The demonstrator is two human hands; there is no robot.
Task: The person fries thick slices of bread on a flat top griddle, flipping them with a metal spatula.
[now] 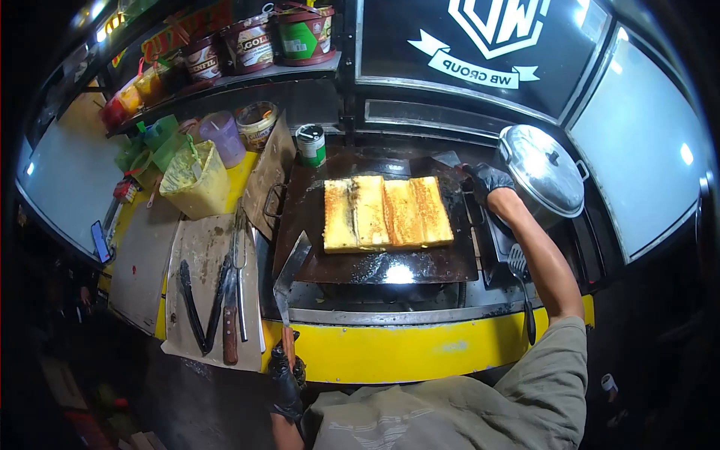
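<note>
Two browned slabs of bread (386,213) lie side by side on the dark griddle plate (360,268), the left one with a blackened strip. My left hand (286,382), in a black glove, is wrapped round the wooden handle of a metal spatula (289,271), whose blade rests over the griddle's left front edge. At the griddle's right rear corner is my right hand (487,182), also gloved in black, its fingers curled near the end of a flat metal blade; its grip is too small to make out.
A lidded pot (541,171) stands beside my right forearm. A slotted turner (519,264) lies below it. Black tongs (201,306) and a wooden-handled tool (230,330) lie on cardboard at left. Tubs (247,45) line the upper shelf; a green can (310,145) stands behind the griddle.
</note>
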